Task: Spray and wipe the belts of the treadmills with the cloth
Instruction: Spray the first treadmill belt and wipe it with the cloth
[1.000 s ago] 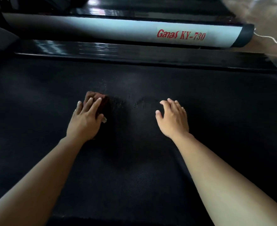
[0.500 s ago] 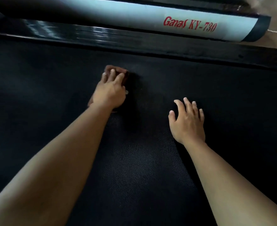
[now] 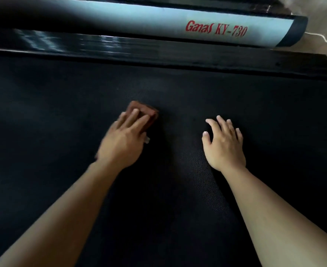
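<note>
**Left hand flat on the cloth, right hand planted beside it**

And there was the left hand (image 3: 123,145), down on the treadmill belt (image 3: 62,112) with the brown cloth (image 3: 139,109) under it; the fingers (image 3: 134,117) lay straight and close together across the top of the cloth, pressing rather than gripping; only the folded far end of the cloth poked out beyond the fingertips, the rest hidden beneath the palm; the hand's outline was blurred, so where the thumb lay I could not tell for sure, though a pale nail showed on the side nearest the other hand. Over to the right hand (image 3: 224,145); it held nothing, its fingers (image 3: 221,122) spread apart and slightly arched, tips touching the belt, thumb splayed out towards the cloth; a strip of bare belt lay between the two hands, near but not touching. Both forearms ran back towards the camera, bare. The belt was black and finely textured, the weave showing just behind the right wrist and between the forearms; ahead of both sets of fingertips it ran on to a glossy black foot rail (image 3: 158,53), well beyond the cloth; past that rail sat a pale grey side cover (image 3: 139,20) with a dark end cap, red letters reading "Ganas KY-730" up ahead of the right fingers. Far off beyond the right fingertips, at the corner, a thin white cable (image 3: 324,38) trailed over a pale floor (image 3: 326,20).
</note>
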A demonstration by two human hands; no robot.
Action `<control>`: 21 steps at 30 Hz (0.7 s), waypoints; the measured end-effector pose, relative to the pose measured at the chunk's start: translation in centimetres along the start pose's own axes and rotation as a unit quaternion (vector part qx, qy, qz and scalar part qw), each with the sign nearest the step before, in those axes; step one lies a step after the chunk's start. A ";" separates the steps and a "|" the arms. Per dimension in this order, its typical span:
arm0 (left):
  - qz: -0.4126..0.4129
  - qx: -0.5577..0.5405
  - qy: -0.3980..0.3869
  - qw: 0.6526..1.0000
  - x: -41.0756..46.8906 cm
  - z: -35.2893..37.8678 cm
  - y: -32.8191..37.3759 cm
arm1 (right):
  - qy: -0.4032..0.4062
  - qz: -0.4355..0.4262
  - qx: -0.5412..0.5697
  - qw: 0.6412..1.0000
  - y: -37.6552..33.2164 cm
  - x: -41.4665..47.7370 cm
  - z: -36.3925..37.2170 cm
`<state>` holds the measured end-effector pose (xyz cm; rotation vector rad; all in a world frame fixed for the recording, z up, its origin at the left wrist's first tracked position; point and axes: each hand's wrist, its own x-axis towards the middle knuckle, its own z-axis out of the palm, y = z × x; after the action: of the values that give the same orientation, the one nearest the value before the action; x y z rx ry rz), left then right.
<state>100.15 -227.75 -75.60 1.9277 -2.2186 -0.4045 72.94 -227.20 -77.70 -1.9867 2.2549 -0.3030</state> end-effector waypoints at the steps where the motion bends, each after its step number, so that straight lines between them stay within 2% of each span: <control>1: -0.027 -0.004 0.021 0.999 -0.3 -0.6 -2.0 | 0.002 -0.001 -0.002 1.000 0.0 0.0 0.0; 5: -0.112 -0.008 0.083 0.990 1.8 -2.5 -9.8 | 0.008 -0.002 -0.006 1.000 0.0 0.1 0.2; 10: -0.151 0.008 0.061 0.987 9.5 -3.5 -13.4 | 0.007 -0.001 -0.009 1.000 0.1 0.1 0.3; 16: -0.121 0.012 0.049 0.991 14.6 -2.5 -6.5 | 0.001 -0.002 -0.012 1.000 -0.1 0.0 0.1; 21: -0.007 0.011 -0.001 1.000 14.2 -0.9 1.5 | -0.003 0.002 -0.009 1.000 -0.1 0.1 0.0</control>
<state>96.98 -241.66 -74.90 1.9555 -2.2213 -0.3855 73.01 -227.26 -77.67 -1.9896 2.2648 -0.2782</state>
